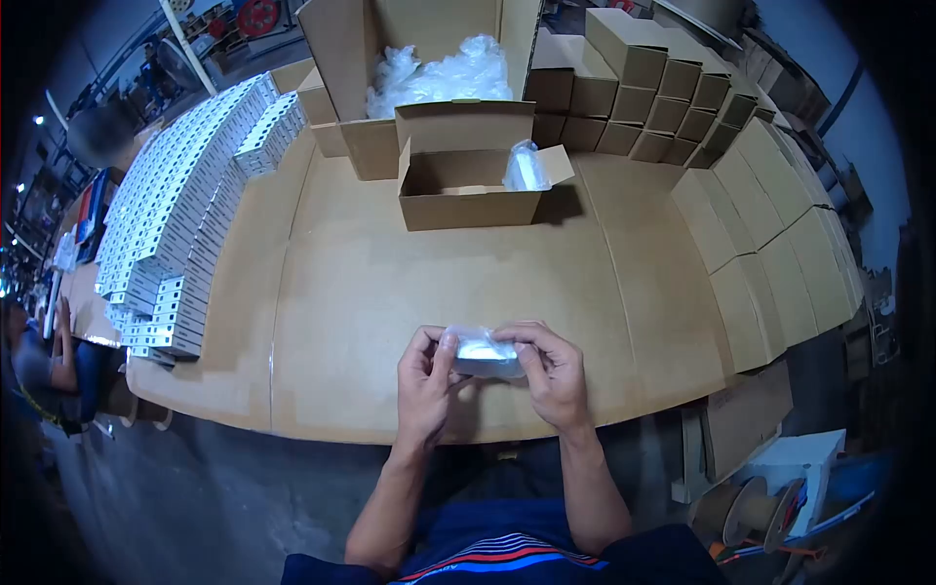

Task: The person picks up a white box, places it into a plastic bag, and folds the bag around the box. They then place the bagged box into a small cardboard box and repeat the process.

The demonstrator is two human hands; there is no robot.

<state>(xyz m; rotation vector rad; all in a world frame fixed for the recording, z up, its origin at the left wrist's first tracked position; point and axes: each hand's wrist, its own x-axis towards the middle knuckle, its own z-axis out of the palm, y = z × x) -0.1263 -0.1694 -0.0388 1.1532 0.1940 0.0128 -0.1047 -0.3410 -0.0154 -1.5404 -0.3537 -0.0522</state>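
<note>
Near the front edge of the table, a small bubble-wrapped packet [485, 355] is between my two hands. My left hand [426, 380] pinches its left end, with the thumb on top. On the right end, the thumb and fingers of my right hand [553, 374] are closed in the same way. What lies inside the wrap cannot be made out. Farther back on the table stands an open cardboard box [470, 212] with its lid flap raised. Another wrapped packet [526, 168] sits upright at the right end of this box.
Rows of small white boxes [185, 195] are stacked on the left. A large carton [375, 151] at the back holds bubble wrap [444, 78]. Brown boxes are stacked at the back right [643, 107] and along the right edge [780, 234]. Another person [58, 351] is at far left.
</note>
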